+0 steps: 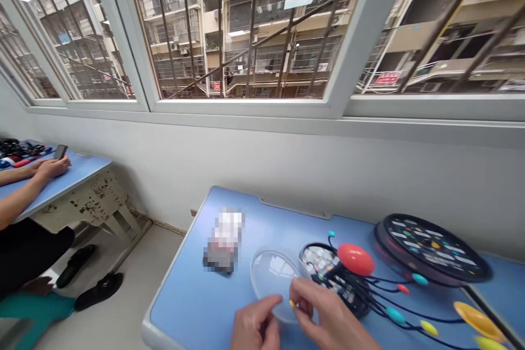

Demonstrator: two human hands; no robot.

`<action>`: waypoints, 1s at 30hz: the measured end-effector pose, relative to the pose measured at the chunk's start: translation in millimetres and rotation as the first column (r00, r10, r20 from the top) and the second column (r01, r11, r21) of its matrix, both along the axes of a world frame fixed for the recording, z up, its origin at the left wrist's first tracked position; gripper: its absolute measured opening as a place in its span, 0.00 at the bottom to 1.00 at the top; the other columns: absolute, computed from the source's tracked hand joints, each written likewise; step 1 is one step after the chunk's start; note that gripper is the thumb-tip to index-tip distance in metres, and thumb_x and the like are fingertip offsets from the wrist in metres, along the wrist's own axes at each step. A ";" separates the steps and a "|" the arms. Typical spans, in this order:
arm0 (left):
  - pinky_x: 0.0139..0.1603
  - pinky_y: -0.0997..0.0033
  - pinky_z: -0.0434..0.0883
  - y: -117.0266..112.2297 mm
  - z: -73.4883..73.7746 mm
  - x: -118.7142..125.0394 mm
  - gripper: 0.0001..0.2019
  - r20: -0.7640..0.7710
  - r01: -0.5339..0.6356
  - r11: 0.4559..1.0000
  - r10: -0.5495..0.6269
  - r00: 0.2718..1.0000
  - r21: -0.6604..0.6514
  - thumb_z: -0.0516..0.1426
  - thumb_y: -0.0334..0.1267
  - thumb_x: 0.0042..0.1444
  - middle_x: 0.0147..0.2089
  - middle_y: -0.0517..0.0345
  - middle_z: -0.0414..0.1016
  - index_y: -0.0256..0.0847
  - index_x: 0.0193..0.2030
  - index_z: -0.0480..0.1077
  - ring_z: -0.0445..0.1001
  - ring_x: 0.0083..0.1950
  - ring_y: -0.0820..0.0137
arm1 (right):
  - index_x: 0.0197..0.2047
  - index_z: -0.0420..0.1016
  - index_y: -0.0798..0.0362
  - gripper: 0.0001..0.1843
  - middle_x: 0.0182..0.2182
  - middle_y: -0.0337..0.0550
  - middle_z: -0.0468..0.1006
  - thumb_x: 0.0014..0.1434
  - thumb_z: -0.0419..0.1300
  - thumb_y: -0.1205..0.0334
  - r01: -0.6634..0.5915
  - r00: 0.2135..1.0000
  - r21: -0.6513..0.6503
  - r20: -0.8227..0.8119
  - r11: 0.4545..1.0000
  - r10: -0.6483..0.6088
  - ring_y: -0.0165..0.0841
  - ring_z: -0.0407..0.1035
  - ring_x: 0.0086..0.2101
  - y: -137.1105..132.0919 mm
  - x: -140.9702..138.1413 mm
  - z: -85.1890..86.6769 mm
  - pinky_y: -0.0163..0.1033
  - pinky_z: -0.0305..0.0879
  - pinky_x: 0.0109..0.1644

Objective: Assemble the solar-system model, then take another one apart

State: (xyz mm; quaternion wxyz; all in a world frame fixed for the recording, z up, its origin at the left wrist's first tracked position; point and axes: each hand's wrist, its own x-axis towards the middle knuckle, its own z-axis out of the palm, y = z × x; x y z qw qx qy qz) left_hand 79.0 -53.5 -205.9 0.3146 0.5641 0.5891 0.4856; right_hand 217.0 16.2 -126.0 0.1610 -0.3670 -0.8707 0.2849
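Note:
My left hand [256,325] is at the bottom centre, fingers loosely curled, with index finger and thumb apart. Its index fingertip overlaps the near rim of a clear round plastic dish [270,268]; whether it touches is unclear. My right hand [328,314] is closed, pinching a small yellow piece [292,303] at the dish's right side. Just beyond that hand lies a round black-rimmed thing [318,254] full of small parts, partly hidden. Over it sits a bundle of black wires [365,284] with a glossy red oval [356,259] and coloured tips.
A large black round case [435,249] stands at the right. A yellow cup-shaped piece [478,320] lies nearer. A pixelated object [225,240] rests on the blue table [192,295]. At the left, another person's hands [53,164] hold a phone at a second table. Windows run along the wall.

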 end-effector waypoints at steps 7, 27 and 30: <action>0.31 0.75 0.72 12.5 37.7 -3.5 0.18 -0.055 -0.036 0.999 0.038 0.998 0.037 0.49 0.35 0.54 0.34 0.52 0.77 0.39 0.48 0.72 0.74 0.31 0.70 | 0.29 0.65 0.50 0.06 0.23 0.38 0.69 0.54 0.50 0.69 0.166 0.971 0.060 -0.182 0.984 -0.152 0.31 0.65 0.24 -32.5 49.4 18.0 0.32 0.63 0.28; 0.24 0.78 0.61 86.7 66.3 107.5 0.16 0.081 0.217 0.972 -0.210 0.974 -0.085 0.49 0.32 0.53 0.18 0.63 0.67 0.41 0.42 0.76 0.62 0.22 0.73 | 0.29 0.74 0.54 0.18 0.25 0.41 0.75 0.39 0.71 0.52 0.357 0.585 -0.646 -0.408 0.674 -0.701 0.30 0.67 0.27 35.3 123.6 56.2 0.36 0.65 0.32; 0.27 0.77 0.62 88.1 61.0 108.2 0.16 -0.051 0.213 0.977 -0.214 0.976 -0.025 0.49 0.32 0.54 0.23 0.60 0.73 0.43 0.43 0.76 0.65 0.24 0.72 | 0.31 0.75 0.54 0.19 0.25 0.40 0.75 0.38 0.71 0.53 0.324 0.588 -0.665 -0.415 0.672 -0.694 0.29 0.67 0.26 37.5 123.6 55.8 0.35 0.65 0.31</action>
